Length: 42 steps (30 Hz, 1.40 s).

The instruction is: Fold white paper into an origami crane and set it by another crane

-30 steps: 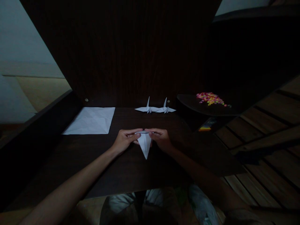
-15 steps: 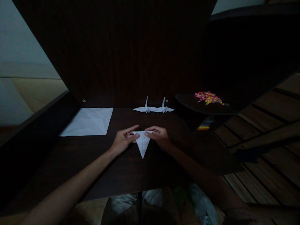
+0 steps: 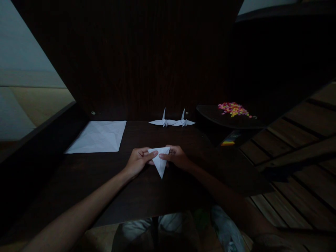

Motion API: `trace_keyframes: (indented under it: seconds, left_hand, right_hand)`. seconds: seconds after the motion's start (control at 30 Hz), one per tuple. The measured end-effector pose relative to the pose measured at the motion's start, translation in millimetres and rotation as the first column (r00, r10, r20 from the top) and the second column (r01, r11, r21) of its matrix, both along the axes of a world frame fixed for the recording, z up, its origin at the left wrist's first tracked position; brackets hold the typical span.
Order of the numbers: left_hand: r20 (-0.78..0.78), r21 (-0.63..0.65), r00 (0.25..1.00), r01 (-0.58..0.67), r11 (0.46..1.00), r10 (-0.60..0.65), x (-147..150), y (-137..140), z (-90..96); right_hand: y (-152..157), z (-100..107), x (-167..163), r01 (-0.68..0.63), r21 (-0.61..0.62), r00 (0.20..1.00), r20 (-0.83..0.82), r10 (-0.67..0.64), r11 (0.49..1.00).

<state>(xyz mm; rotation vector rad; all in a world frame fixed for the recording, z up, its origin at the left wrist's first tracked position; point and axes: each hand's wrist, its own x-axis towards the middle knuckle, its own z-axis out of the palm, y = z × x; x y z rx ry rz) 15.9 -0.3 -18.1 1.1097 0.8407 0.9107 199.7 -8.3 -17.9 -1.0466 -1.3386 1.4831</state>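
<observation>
Holds a white folded paper (image 3: 161,166) over the middle of the table (image 3: 126,201), with broad edge on the far side and sharp tip on the near side. Cannot tell about contact between tip and table. Pinches the paper from both sides: from the left with the left hand (image 3: 137,161), thumb flat on the front and fingers curled behind; from the right with the right hand (image 3: 179,158), thumb on the front, just beside the other thumb. Cannot make out the fingertips hidden behind.

For neat folds, best to press evenly with both thumbs, to line up the two slanting sides about the middle crease, and to rub firmly down toward the tip without bending it. Wise, too, to spare the top corners any squeezing.

Beyond the hands, see two white paper birds (image 3: 165,121) in a row at the back of the table; to the left, a creased white sheet (image 3: 99,138), flat and well apart from the hands. To the right, a dark shelf (image 3: 207,113) with a heap of small bright pieces (image 3: 233,109) on top, then wooden boards (image 3: 308,199).
</observation>
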Motion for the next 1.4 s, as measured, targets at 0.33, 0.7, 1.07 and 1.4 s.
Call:
trace_keyframes:
  seconds: [0.33,0.7,1.07,1.4]
  left_hand:
    - [0.108,-0.012,0.994,-0.009,1.000,0.010,3.2,-1.1,-0.9]
    - [-0.096,0.173,0.995,0.003,0.985,0.013,3.0,-1.7,0.9]
    - [-0.120,0.179,0.989,-0.058,0.982,0.081,0.6,-2.8,3.0]
    - [-0.021,0.137,0.944,-0.323,0.936,0.329,-0.4,1.7,4.2]
  right_hand:
    - [-0.7,2.2,-2.7,0.040,0.039,0.999,-0.017,-0.039,0.998]
    - [-4.9,-3.4,2.9,-0.013,0.170,0.987,0.161,-0.015,0.985]
    - [-7.8,1.5,0.9,-0.065,0.205,0.983,0.180,0.027,0.977]
    - [-5.1,-5.3,1.2,-0.085,0.116,0.996,0.010,0.085,0.990]
